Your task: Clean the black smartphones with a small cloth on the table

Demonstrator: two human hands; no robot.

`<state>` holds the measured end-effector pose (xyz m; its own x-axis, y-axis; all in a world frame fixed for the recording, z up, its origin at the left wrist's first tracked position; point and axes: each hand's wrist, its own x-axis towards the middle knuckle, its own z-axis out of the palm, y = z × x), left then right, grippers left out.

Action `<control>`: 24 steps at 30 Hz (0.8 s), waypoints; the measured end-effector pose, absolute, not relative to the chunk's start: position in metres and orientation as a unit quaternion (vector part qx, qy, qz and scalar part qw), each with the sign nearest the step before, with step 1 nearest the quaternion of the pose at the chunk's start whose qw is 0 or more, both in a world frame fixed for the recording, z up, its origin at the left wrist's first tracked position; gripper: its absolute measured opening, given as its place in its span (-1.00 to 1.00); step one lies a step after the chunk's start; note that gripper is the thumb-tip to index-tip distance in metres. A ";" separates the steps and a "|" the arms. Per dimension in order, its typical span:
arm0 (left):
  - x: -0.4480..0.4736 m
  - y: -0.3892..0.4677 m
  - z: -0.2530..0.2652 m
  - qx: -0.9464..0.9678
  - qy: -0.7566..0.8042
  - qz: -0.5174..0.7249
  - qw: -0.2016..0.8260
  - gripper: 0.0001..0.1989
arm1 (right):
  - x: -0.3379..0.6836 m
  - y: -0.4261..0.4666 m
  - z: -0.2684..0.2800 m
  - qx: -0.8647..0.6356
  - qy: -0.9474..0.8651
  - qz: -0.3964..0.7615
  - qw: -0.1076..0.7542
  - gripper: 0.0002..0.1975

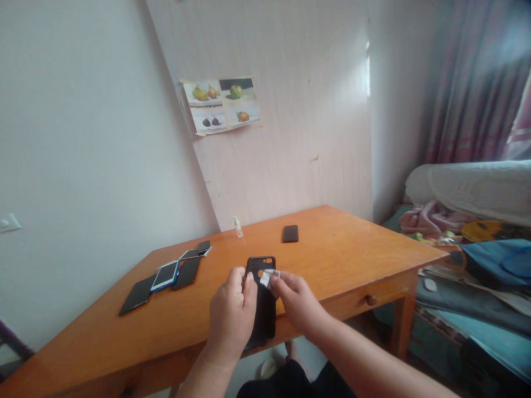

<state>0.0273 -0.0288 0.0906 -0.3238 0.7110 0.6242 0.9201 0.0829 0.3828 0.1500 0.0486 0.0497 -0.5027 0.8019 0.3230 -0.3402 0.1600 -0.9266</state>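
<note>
A black phone case (pixel 263 318) with a camera cutout and a round hole is held up over the table's front edge, its hollow inner side facing me. My left hand (pixel 233 307) grips its left edge, thumb on the near side. Between the thumb and fingers of my right hand (pixel 295 298) is a small white cloth or tissue (pixel 267 277), pressed against the upper inside of the case. Part of the case's lower left side is hidden behind my left hand.
On the wooden table (pixel 340 249), several phones and tablets, one a blue-edged tablet (pixel 166 275), lie at the left. A dark phone-like item (pixel 290 233) and a small clear pump bottle (pixel 237 228) stand farther back. A bed with bedding (pixel 468 171) is at the right.
</note>
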 end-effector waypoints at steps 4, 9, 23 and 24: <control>0.022 -0.029 0.091 -0.536 -0.733 -0.394 0.142 -0.83 | 0.149 0.019 0.017 -0.173 -0.603 0.683 0.374 -0.68; 0.021 -0.026 0.086 -0.569 -0.711 -0.401 0.095 -0.80 | 0.152 0.052 0.042 -0.186 -0.612 0.646 0.416 -0.63; -0.020 0.036 0.111 -0.531 -0.678 -0.491 0.133 -0.82 | 0.118 0.080 0.043 -0.190 -0.647 0.635 0.377 -0.59; -0.023 0.041 0.111 -0.542 -0.675 -0.485 0.123 -0.81 | 0.116 0.090 0.050 -0.203 -0.653 0.620 0.384 -0.60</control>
